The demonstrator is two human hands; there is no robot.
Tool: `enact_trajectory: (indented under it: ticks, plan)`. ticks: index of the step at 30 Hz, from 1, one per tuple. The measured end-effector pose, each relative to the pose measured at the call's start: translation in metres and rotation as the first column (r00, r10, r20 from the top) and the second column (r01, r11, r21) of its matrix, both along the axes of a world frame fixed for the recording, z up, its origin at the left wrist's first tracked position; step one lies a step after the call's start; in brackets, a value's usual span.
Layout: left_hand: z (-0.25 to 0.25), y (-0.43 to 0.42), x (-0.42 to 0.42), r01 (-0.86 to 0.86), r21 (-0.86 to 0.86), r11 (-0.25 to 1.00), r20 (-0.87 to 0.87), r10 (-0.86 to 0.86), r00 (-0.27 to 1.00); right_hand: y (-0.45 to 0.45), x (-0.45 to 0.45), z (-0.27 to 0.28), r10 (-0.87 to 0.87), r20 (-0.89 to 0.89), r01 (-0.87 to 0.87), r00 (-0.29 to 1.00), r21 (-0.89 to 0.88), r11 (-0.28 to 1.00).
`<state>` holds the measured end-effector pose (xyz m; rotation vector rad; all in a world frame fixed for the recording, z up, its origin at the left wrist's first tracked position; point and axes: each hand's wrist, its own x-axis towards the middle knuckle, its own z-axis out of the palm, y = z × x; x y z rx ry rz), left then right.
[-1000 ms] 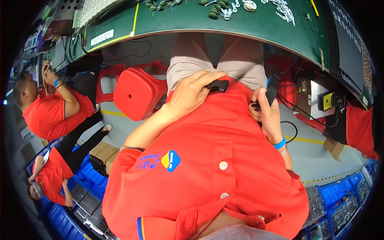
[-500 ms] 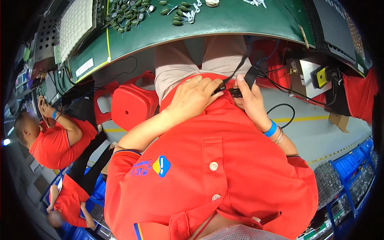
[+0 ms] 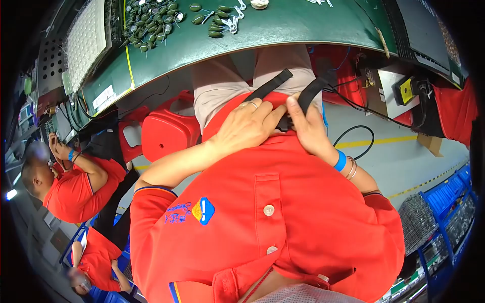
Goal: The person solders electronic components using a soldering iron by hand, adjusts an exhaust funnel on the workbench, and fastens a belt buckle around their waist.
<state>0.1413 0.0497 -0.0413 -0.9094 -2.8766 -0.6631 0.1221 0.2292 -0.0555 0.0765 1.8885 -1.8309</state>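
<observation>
At my waist, both hands are on a black webbing strap (image 3: 310,96) with a dark buckle (image 3: 284,123), mostly hidden between them. My left hand (image 3: 245,123) lies against my red shirt, its fingers curled together over the buckle's left side. A loose black strap end (image 3: 273,85) sticks up past these fingers, over my lap. My right hand (image 3: 312,130) pinches the strap on the other side, its thumb lying along the webbing, and wears a blue wristband (image 3: 341,160). What the fingertips grip underneath is hidden.
Ahead is a green table (image 3: 166,63) with several dark green oval pieces (image 3: 151,22) and white ties (image 3: 230,24). A red stool (image 3: 169,132) stands at left. Two people in red shirts are at left. Cables and a metal box (image 3: 391,93) are at right.
My hands have come closer together at the buckle. The loose strap end now sticks up beyond my left fingers, and the right strap has tilted. The view has shifted slightly.
</observation>
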Motion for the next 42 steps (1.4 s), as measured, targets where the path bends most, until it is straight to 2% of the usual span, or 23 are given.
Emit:
enact_trajectory:
  ticks: [3,4,7,8,11,12,15,20,23,24,27,32,35,40,42]
  plan:
    - [-0.005,0.002,0.002,-0.002,0.025,1.0,0.023,0.002,1.0,-0.003,0.001,0.0,0.1,-0.229,-0.081,0.968,0.092,0.992]
    - [-0.004,0.001,0.001,-0.001,0.025,1.0,0.023,0.0,1.0,-0.003,0.002,0.0,0.099,-0.228,-0.079,0.969,0.093,0.993]
    - [-0.003,0.0,-0.002,-0.013,0.15,0.989,0.104,-0.003,0.995,0.002,0.005,-0.003,0.15,-0.014,-0.15,0.989,-0.054,0.987]
    - [-0.004,0.0,-0.001,-0.014,0.149,0.989,0.106,-0.002,0.994,0.0,0.006,-0.003,0.151,-0.012,-0.151,0.988,-0.055,0.987]
    - [-0.013,0.0,0.004,-0.095,0.231,0.968,0.256,0.034,0.966,-0.007,0.005,-0.002,0.188,-0.041,-0.19,0.981,-0.063,0.98]
    - [-0.015,0.001,0.003,-0.107,0.226,0.968,0.245,0.05,0.968,-0.009,0.004,-0.001,0.202,-0.053,-0.205,0.978,-0.067,0.976]
    - [-0.012,0.006,0.004,-0.115,0.185,0.976,0.261,0.064,0.963,-0.012,0.004,0.003,0.131,0.089,-0.116,0.987,-0.16,0.98]
    - [-0.012,0.012,0.006,-0.11,0.149,0.983,0.371,0.047,0.927,-0.003,-0.004,-0.006,0.203,0.14,-0.165,0.969,-0.243,0.956]
    - [-0.012,0.004,0.0,-0.15,0.157,0.976,0.39,0.078,0.917,-0.015,0.005,-0.014,0.16,-0.008,-0.16,0.987,-0.142,0.977]
    - [-0.014,0.002,-0.003,-0.135,0.159,0.978,0.41,0.059,0.91,-0.016,0.006,-0.013,0.142,0.013,-0.138,0.99,-0.139,0.981]
    - [-0.012,-0.001,-0.008,-0.155,0.3,0.941,0.439,0.008,0.899,-0.016,-0.008,0.007,0.152,0.315,-0.05,0.937,-0.312,0.949]
    - [-0.013,-0.008,-0.008,-0.147,0.319,0.936,0.531,-0.048,0.846,-0.01,-0.013,0.014,0.207,0.332,-0.146,0.92,-0.199,0.969]
    - [-0.01,-0.007,-0.01,-0.14,0.466,0.874,0.472,-0.112,0.875,-0.006,-0.014,0.008,0.329,0.213,-0.233,0.92,-0.378,0.896]
    - [-0.004,-0.014,-0.015,-0.085,0.438,0.895,0.517,-0.173,0.838,-0.001,-0.011,0.005,0.295,0.249,-0.204,0.923,-0.333,0.921]
    - [-0.001,-0.019,-0.017,-0.107,0.428,0.898,0.606,-0.197,0.771,-0.005,-0.007,0.0,0.2,0.156,-0.146,0.967,-0.304,0.941]
